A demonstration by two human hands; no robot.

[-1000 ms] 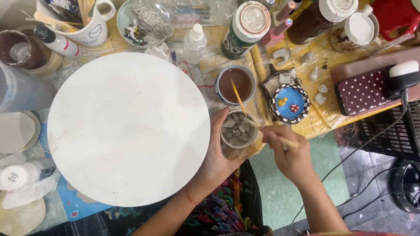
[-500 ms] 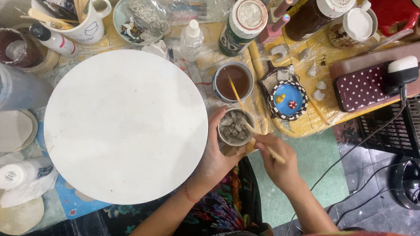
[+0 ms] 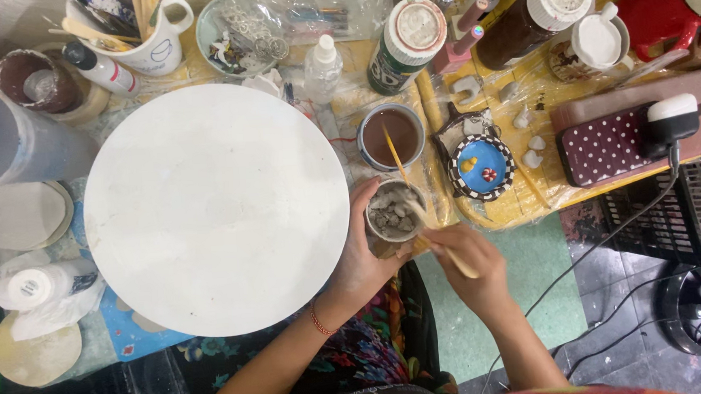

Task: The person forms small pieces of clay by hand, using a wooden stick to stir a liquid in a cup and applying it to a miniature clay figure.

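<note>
1. Left hand (image 3: 360, 261) wrapped around a small cup (image 3: 393, 211) of grey lumpy paste, fingers curled close on its side, holding it just off the right edge of the big white round board (image 3: 213, 205).
2. Right hand (image 3: 468, 267) pinched narrow on a wooden stick (image 3: 443, 252), fingers closed around its handle, tip dipped into the cup's grey paste.
3. Cup held over the table's front edge, just below a bowl of brown liquid (image 3: 391, 135) with a thin brush standing in it.
4. Right of that bowl, a small blue dish (image 3: 483, 169) with a checked rim, resting on yellow plastic sheet (image 3: 529, 202).
5. Behind the board, a white mug (image 3: 150, 39) full of tools and a green bottle with white cap (image 3: 406, 43).
</note>
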